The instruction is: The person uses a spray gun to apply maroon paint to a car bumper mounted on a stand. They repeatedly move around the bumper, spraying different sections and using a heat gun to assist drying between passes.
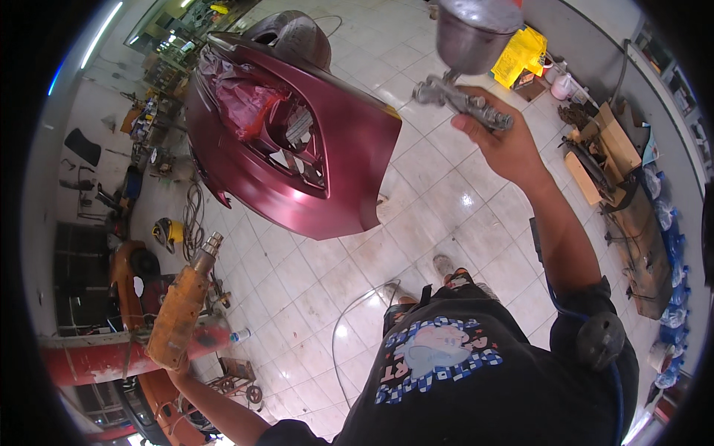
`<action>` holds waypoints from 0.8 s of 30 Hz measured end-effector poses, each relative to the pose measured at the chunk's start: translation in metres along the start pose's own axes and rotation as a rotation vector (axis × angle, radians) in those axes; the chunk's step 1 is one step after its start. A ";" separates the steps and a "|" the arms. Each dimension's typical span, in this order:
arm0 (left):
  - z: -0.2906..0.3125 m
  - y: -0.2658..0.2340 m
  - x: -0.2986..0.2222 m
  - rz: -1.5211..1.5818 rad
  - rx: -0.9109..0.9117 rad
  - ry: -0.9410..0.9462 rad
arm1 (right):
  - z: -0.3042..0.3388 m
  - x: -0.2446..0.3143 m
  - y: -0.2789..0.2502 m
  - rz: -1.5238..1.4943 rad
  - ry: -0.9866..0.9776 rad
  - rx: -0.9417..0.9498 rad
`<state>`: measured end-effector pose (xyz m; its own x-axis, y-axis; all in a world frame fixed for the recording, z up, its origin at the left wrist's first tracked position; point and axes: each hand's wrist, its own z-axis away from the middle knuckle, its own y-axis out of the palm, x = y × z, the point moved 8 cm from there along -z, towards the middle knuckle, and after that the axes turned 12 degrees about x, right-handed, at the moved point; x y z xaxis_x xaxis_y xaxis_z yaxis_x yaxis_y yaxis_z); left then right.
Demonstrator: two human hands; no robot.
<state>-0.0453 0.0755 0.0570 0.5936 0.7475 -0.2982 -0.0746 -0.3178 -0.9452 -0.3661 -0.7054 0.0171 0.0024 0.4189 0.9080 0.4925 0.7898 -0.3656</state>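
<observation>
My right hand [509, 145] is closed round a metal spray gun [465, 104] with a grey cup [476, 37] on top, raised at the upper right. Low on the left, a worn orange heat gun [178, 316] with a metal nozzle points up and away. My left hand [180, 369] grips its lower end, with the fingers mostly hidden behind it. Ahead, apart from both tools, stands a glossy dark red car bumper [349, 149]. Crumpled reddish plastic sheeting [242, 97] fills part of its opening.
Tyres [297, 41] stand behind the bumper. Along the right wall are an open cardboard box [613, 145], a yellow bag [520, 56] and blue-wrapped bottles [673, 267]. A red post [97, 357] crosses at lower left. A thin hose [338, 334] lies on the tiled floor.
</observation>
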 end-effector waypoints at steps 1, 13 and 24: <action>0.001 0.001 0.001 0.000 0.002 -0.003 | 0.002 0.004 -0.003 0.051 -0.084 -0.081; -0.002 0.005 0.003 0.019 -0.015 0.070 | 0.132 -0.050 0.140 0.105 0.017 0.252; 0.002 0.012 0.009 0.055 -0.009 0.114 | 0.138 -0.112 0.168 0.170 0.276 0.374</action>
<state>-0.0426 0.0794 0.0430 0.6760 0.6577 -0.3325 -0.1027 -0.3627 -0.9262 -0.4042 -0.5581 -0.1742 0.3107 0.4619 0.8308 0.1190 0.8483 -0.5161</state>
